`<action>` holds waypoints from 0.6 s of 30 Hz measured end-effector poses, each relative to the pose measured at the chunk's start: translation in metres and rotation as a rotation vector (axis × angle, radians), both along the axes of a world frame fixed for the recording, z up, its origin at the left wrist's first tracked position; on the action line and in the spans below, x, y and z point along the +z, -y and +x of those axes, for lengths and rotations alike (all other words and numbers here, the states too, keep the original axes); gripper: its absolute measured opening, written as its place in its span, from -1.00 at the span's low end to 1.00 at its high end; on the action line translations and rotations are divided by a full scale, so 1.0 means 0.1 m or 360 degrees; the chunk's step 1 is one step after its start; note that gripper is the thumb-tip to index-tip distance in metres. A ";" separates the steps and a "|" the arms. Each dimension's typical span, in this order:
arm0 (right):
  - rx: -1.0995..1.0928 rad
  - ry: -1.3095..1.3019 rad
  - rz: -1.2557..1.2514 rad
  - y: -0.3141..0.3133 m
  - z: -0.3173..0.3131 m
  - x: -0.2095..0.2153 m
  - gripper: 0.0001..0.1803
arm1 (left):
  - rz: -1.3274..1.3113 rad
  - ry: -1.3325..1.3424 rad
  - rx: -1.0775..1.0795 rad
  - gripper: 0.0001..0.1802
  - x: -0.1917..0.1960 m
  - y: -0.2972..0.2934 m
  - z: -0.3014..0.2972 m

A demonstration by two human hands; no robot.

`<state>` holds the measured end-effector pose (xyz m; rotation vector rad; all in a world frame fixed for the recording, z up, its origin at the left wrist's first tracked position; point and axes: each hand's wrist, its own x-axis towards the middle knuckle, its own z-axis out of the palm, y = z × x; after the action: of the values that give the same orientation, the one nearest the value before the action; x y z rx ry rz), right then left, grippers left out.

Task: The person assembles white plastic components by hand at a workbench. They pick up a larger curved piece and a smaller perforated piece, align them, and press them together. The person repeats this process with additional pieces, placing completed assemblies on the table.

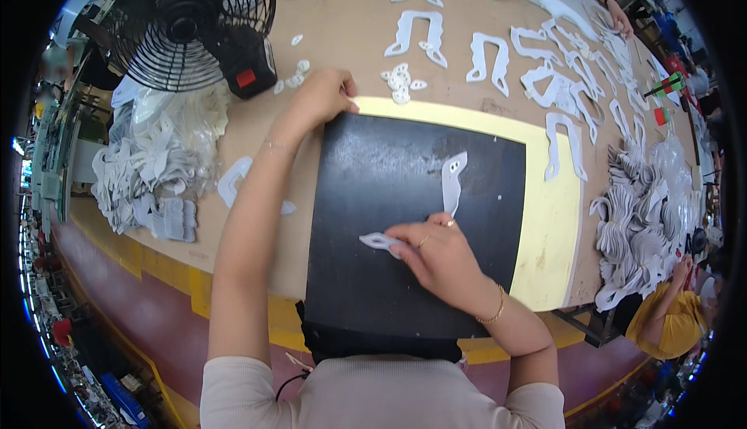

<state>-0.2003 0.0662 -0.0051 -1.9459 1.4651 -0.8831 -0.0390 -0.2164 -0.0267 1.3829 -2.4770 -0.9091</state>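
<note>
A black board (373, 195) lies in front of me, over a pale yellow sheet (537, 250) that shows along its far and right sides. My right hand (443, 261) is closed on a white cut fabric piece (451, 184). One arm of it reaches away from my fingers, and a white end (380, 241) with a slot sticks out to the left; the middle is hidden under the hand. At the far left corner of the board, my left hand (331, 94) has its fingers curled at the edge of the yellow sheet. What they pinch, if anything, is hidden.
Small white oval pieces (399, 80) lie beyond the board. Several U-shaped white pieces (489, 63) spread across the far right. A black fan (187, 32) stands far left, above bagged grey-white pieces (152, 164). Stacked pieces (634, 226) and a person in yellow (669, 320) are at right.
</note>
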 end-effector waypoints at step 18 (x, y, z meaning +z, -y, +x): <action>-0.0207 -0.0055 0.0129 0.05 -0.03 0.05 -0.76 | -0.0088 0.0090 0.0171 -0.73 -0.04 -0.05 -0.02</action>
<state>-0.2033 0.0611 -0.0005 -1.8324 1.6371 -0.8359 -0.0406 -0.2110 -0.0306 1.5269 -2.4211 -0.7837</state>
